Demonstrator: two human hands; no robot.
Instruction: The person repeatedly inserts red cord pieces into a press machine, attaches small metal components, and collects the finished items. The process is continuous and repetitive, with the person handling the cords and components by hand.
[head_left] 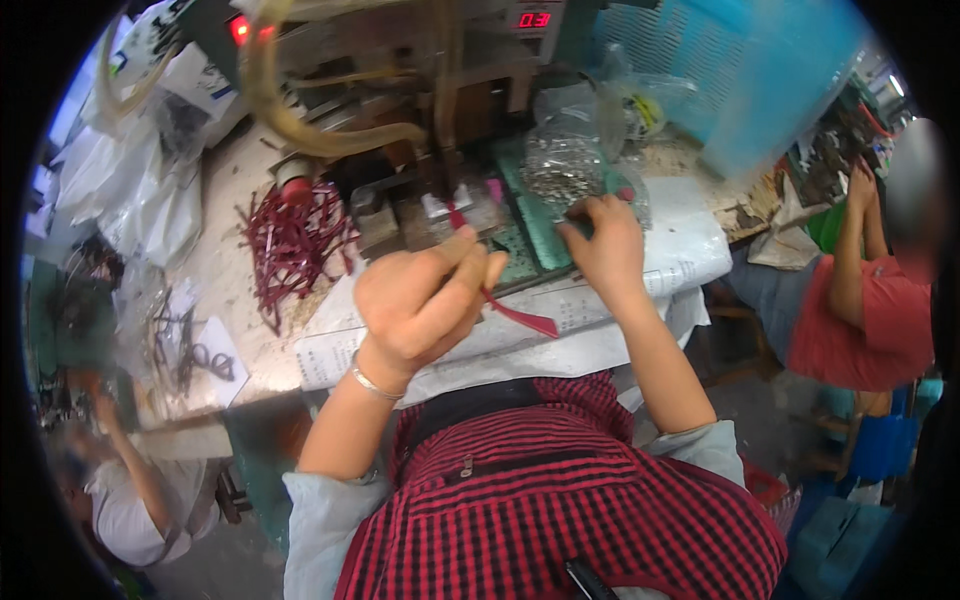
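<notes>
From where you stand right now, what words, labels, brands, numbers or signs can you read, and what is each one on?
Display panel at the back: red lit digits, which I won't copy out.
White printed sheet at the bench's front: rows of print, too small to read.
Dark red strip in the left hand: no lettering visible.
</notes>
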